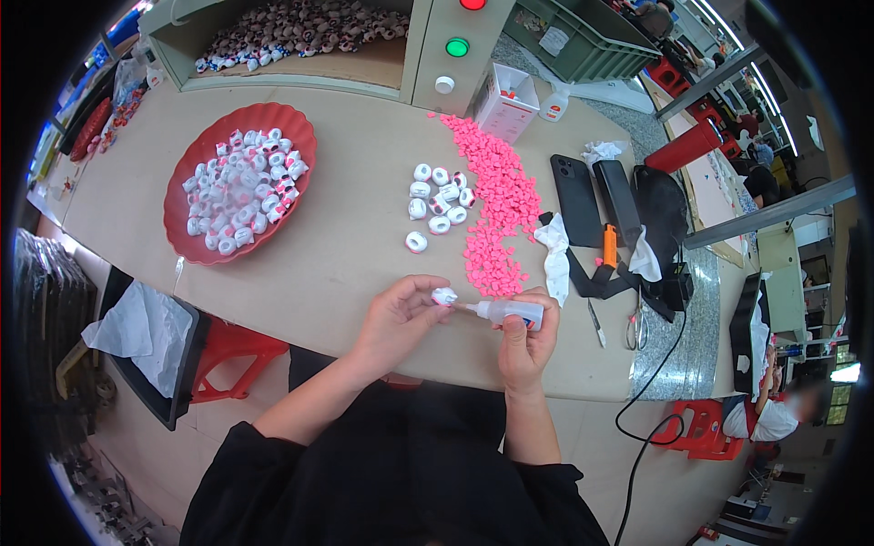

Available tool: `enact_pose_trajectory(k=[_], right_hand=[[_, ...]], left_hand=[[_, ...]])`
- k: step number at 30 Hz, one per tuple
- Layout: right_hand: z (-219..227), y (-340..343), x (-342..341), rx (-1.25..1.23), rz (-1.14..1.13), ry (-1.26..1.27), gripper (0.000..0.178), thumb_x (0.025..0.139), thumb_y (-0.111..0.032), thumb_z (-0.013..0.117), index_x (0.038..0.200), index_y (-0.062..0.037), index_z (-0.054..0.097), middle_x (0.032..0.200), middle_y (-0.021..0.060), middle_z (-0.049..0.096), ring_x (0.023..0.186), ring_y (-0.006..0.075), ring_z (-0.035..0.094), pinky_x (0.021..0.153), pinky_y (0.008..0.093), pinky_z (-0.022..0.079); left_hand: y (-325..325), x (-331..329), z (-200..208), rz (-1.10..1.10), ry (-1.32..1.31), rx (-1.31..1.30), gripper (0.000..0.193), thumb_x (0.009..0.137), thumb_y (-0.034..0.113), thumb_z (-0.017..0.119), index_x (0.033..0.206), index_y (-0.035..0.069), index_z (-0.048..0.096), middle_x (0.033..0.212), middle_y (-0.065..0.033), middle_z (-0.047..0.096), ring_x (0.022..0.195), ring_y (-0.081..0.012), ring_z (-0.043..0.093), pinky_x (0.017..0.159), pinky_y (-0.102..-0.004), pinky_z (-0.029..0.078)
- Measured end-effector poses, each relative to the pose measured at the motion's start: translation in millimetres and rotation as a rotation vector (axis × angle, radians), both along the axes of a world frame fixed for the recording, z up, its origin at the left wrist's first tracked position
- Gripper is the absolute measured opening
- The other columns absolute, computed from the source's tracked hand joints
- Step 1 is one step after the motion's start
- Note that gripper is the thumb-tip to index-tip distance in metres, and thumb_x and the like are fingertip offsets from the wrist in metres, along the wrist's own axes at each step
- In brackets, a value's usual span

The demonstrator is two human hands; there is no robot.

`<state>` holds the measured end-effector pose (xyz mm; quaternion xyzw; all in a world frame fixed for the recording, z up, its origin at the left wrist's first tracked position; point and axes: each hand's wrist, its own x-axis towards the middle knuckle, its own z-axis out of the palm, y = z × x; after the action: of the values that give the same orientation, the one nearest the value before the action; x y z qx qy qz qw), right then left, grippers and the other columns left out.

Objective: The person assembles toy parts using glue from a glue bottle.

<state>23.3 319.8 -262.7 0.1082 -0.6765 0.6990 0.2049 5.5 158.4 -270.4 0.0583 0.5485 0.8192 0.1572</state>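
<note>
Between the thumb and fingers of my left hand [398,318] is a small white piece [444,297] with a pink patch. My right hand [528,344] grips a white glue bottle [512,314], its thin nozzle pointing left at the piece; whether the tip touches it I cannot tell. Just beyond my hands lies a group of small white ring-shaped pieces [441,202]. A long spread of small pink pieces [496,182] runs beside them on the table [355,182]. To the left, a red scalloped bowl [296,127] holds many white pieces with pink and dark marks.
On the right lie a black phone [575,196], an orange lighter [609,244], tweezers [596,324], scissors [636,329] and crumpled tissue [553,255]. A white box [506,107] and a cabinet with lit buttons [457,47] stand at the back. A red stool [232,355] is at lower left.
</note>
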Motion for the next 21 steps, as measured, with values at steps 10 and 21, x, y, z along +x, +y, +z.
enact_pose_trajectory(k=[10,21], right_hand=[[0.0,-0.5,0.2,0.01,-0.01,0.001,0.024,0.083,-0.022,0.053,0.089,-0.0013,0.042,0.078,0.0057,0.043,0.062,0.0082,0.041,0.055,0.0192,0.032],[-1.8,-0.4,-0.6,0.037,-0.022,0.032,0.024,0.082,-0.019,0.054,0.092,-0.001,0.041,0.08,0.0061,0.043,0.062,0.0082,0.04,0.055,0.0192,0.032]], left_hand=[[0.1,0.2,2.3,-0.005,-0.027,-0.005,0.026,0.081,-0.004,0.05,0.106,-0.003,0.045,0.092,-0.0092,0.057,0.088,-0.0139,0.056,0.075,-0.0236,0.045],[0.0,-0.1,1.7,-0.004,-0.031,-0.015,0.026,0.08,-0.004,0.051,0.106,-0.002,0.045,0.093,-0.0105,0.058,0.083,-0.0119,0.055,0.076,-0.0232,0.045]])
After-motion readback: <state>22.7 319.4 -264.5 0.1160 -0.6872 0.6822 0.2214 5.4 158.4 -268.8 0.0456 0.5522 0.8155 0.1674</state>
